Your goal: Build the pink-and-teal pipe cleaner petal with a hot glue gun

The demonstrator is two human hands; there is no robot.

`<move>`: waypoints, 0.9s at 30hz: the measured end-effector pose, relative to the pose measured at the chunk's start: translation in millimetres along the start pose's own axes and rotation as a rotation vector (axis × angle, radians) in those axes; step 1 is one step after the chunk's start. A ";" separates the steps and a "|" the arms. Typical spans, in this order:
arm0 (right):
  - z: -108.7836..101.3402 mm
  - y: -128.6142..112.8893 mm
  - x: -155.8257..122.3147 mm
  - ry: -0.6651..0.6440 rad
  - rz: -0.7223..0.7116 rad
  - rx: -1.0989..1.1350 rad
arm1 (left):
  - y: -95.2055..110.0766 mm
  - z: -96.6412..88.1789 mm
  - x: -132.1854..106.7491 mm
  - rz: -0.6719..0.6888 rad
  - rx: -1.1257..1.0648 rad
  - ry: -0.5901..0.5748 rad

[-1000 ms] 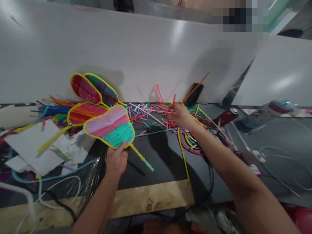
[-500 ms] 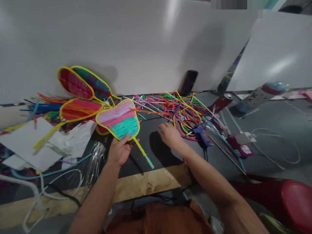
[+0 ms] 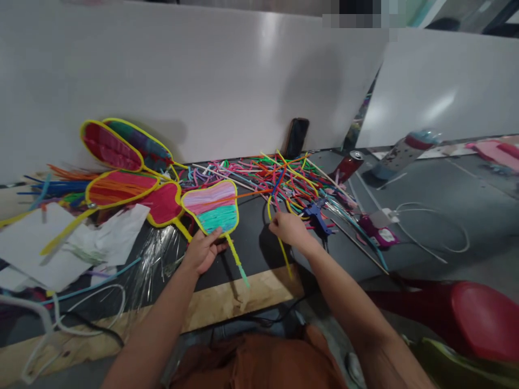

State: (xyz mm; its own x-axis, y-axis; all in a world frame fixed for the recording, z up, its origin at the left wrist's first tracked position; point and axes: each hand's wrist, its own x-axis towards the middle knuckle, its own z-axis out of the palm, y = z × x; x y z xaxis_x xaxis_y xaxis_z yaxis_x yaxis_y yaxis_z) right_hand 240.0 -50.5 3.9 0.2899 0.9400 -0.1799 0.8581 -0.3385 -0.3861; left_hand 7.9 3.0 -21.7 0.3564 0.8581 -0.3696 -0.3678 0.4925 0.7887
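Left hand (image 3: pixel 206 252) grasps striped paddle (image 3: pixel 211 208) at its 6 o'clock edge, grip partly hidden | right hand (image 3: pixel 292 229) pinches yellow stem (image 3: pixel 285 256), contact obscured | grey tabletop (image 3: pixel 482 189), white panel (image 3: pixel 203 70) 12 o'clock

A craft workshop, it seems — pipe cleaners (image 3: pixel 259 175) heaped along the far edge of the surface (image 3: pixel 430 197), a glue gun (image 3: pixel 318 217) before them, paper (image 3: pixel 36 246) at the left — with a wood strip (image 3: pixel 239 297) along the near edge.
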 end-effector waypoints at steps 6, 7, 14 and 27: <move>5.8 16.6 -42.1 -0.137 -0.171 0.366 | 7.9 1.5 -3.7 -0.058 -0.197 0.125; 9.4 19.5 -49.8 -0.162 -0.179 0.441 | 7.5 2.1 -6.8 -0.082 -0.202 0.115; 18.5 27.2 -85.3 -0.294 -0.092 0.940 | -2.7 4.5 -30.7 -0.247 -0.091 -0.025; 29.8 18.0 -96.6 -0.524 -0.114 0.907 | -20.1 25.4 -50.7 -0.272 0.046 -0.100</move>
State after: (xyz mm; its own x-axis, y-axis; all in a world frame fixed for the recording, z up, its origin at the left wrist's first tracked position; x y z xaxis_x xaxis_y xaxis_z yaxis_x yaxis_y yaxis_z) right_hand 214.8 -148.7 -12.7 -0.1775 0.9057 -0.3850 0.1675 -0.3577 -0.9187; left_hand 19.0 -54.1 -6.4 0.5206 0.6758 -0.5218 -0.2090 0.6934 0.6896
